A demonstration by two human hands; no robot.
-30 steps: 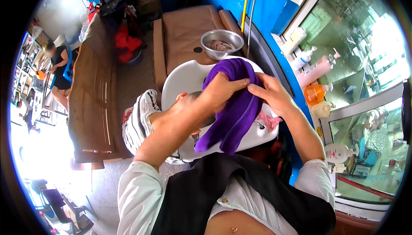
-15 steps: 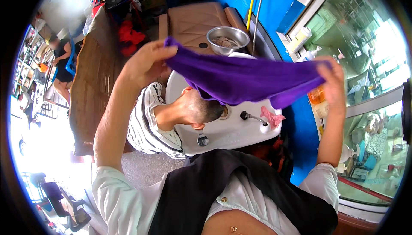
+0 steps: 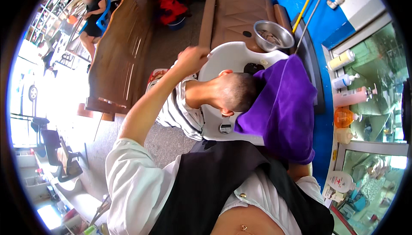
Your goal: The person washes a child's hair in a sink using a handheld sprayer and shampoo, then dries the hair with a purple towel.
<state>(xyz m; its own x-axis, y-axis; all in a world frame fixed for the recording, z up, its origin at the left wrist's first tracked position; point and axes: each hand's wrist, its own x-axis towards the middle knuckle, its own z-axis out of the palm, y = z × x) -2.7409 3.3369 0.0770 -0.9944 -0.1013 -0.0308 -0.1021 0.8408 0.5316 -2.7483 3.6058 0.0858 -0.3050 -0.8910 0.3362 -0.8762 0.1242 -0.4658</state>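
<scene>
A person in a striped top bends with the head (image 3: 236, 91) face down over a white wash basin (image 3: 219, 61). A purple towel (image 3: 289, 106) hangs in folds over the right side of the basin and touches the head's edge. My right hand is hidden beneath the towel; only part of my right forearm (image 3: 299, 170) shows below it. Raised above the person's back, near the basin's far left rim, my left hand (image 3: 192, 61) is slightly blurred, its fingers loosely curled with nothing seen in them. A chrome fitting (image 3: 225, 127) sits at the basin's near edge.
A metal bowl (image 3: 273, 36) with wet cloth stands beyond the basin by a brown padded seat (image 3: 240, 12). Several bottles, such as an orange one (image 3: 344, 117), line the right-hand sill. On the left stand a wooden bench (image 3: 122, 59) and a seated person (image 3: 92, 16).
The towel, stretched between both my hands above the head, now drapes to the right over my right hand. My left hand has released it and stands apart. My view has shifted.
</scene>
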